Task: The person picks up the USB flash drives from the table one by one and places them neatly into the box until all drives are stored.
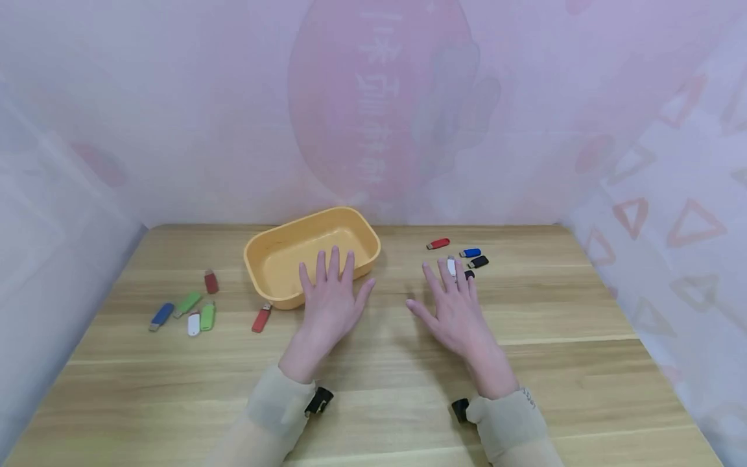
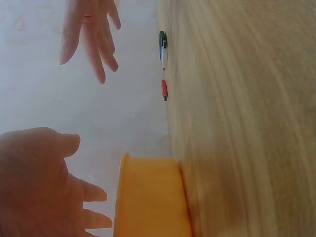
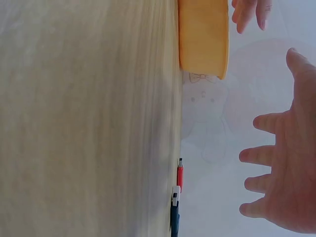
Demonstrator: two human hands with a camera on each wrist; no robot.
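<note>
White stick: I am seeing my right hand (image 1: 457,312) covering part of the white USB stick (image 1: 451,266) in the head view.
Dark stick: a dark stick (image 1: 469,274) is peeking out beside the fingers; I am not able to tell its shape.
Tray: my left hand (image 1: 331,295) is hiding part of the near rim of the yellow tray (image 1: 274,247); the bottom edge is cutting the tray (image 2: 148,197) off in the left wrist view, the top edge (image 3: 203,34) in the right wrist view.
Far sticks: the sticks (image 3: 176,207) are showing too small to tell apart in the right wrist view.
Table: the wood (image 2: 247,123) is blurring up close.

Yellow tray (image 1: 280,245), light-wood table (image 1: 554,337)
</note>
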